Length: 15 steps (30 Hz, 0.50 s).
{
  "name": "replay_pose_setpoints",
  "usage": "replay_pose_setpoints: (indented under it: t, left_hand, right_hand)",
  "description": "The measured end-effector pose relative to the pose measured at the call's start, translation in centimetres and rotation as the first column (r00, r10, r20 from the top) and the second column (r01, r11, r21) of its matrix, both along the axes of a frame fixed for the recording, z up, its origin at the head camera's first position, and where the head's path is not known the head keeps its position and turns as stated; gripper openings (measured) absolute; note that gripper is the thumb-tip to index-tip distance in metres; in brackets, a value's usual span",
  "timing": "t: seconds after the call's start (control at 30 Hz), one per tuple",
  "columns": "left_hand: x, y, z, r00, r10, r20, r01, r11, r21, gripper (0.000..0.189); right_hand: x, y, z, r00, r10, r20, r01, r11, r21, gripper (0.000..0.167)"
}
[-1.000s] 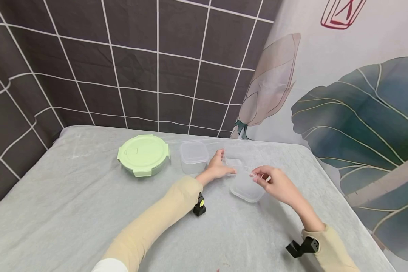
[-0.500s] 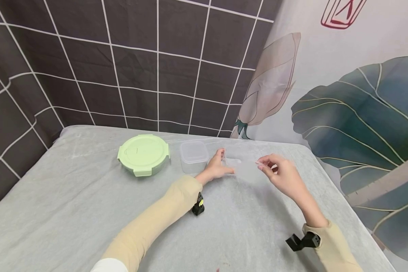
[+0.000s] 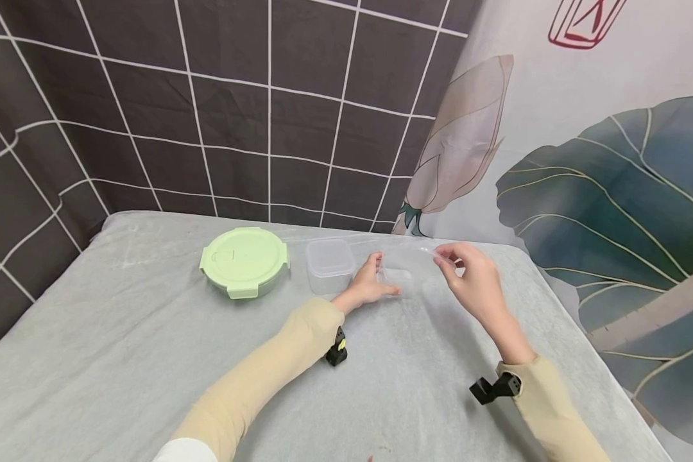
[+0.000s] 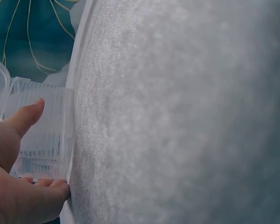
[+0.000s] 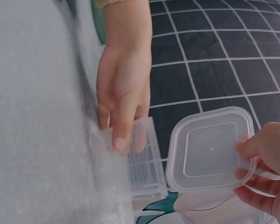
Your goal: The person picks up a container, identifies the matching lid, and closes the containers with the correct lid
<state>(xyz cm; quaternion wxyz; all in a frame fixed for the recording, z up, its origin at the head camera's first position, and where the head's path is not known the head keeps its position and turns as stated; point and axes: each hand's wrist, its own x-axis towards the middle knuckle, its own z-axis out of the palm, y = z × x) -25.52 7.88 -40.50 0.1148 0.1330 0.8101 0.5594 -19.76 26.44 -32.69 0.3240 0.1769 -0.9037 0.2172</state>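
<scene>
My left hand [image 3: 366,285] grips a clear plastic food container [image 4: 46,130] low on the grey-covered table, thumb on one side and fingers on another. The container has ribbed walls and shows faintly in the head view. A clear square lid with rounded corners [image 5: 210,149] is pinched at its edge by my right hand [image 3: 473,282], thumb against fingers. The lid is raised and apart from the container, almost edge-on in the head view. Beside the left hand, to its left, stands another clear square container [image 3: 330,269] with a frosted lid on.
Farther left is a round container with a light green clip lid [image 3: 244,260]. The grey cloth-covered table [image 3: 121,359] ends at a dark tiled-pattern curtain [image 3: 300,122] behind and a floral curtain [image 3: 600,192] on the right.
My right hand has lifted the lid up and back from in front of the container, tilting it to almost edge-on. My left hand stays on the container.
</scene>
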Motion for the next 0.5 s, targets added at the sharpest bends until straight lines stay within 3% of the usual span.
replay_pose_setpoints:
  t: [0.27,0.5]
  left_hand:
    - [-0.2,0.0,-0.3,1.000,0.000,-0.008,0.000,1.000,-0.009,0.092]
    - [-0.3,0.0,-0.5,1.000,-0.012,-0.017,0.012,1.000,-0.004,0.093]
  right_hand:
    - [-1.9,-0.2,-1.6,0.989,0.071,-0.134,-0.064,0.996,0.055,0.009]
    - [-2.5,-0.6,-3.1,0.945,0.191,-0.265,-0.123,0.959,0.255,0.013]
